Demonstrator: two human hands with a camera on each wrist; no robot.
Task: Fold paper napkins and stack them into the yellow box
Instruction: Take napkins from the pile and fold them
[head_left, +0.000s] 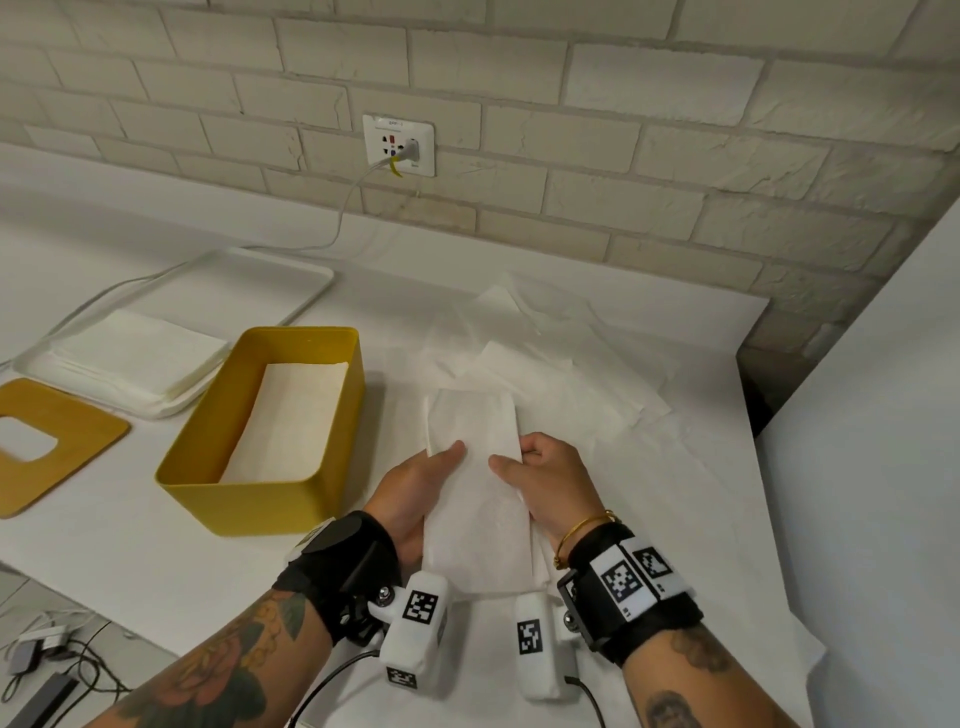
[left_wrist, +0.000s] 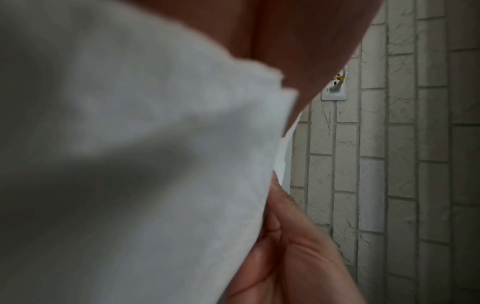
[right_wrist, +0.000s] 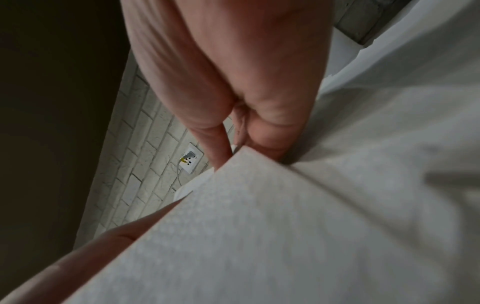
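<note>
Left hand (head_left: 415, 488) and right hand (head_left: 550, 478) each pinching a long edge of folded napkin (head_left: 475, 467), thumbs on top, held above counter (head_left: 130, 561). Thin, limp, tear-prone; best gripped lightly at both long edges to keep fold. Yellow box (head_left: 249, 499) at 9 o'clock, one napkin inside.

A white table (head_left: 130, 545) stood against a pale brick wall. On it sat an open yellow rectangular box (head_left: 249, 499), with a flat yellow lid with a rounded cut-out (head_left: 67, 436) lying just to its left. Behind them lay a white rectangular tray (head_left: 291, 280), carrying a stack of white paper napkins (head_left: 135, 353). To the right of the box, loose unfolded white napkin sheets (head_left: 571, 374) were spread over the tabletop. A white cable (head_left: 104, 296) trailed across the surface beside the tray.
</note>
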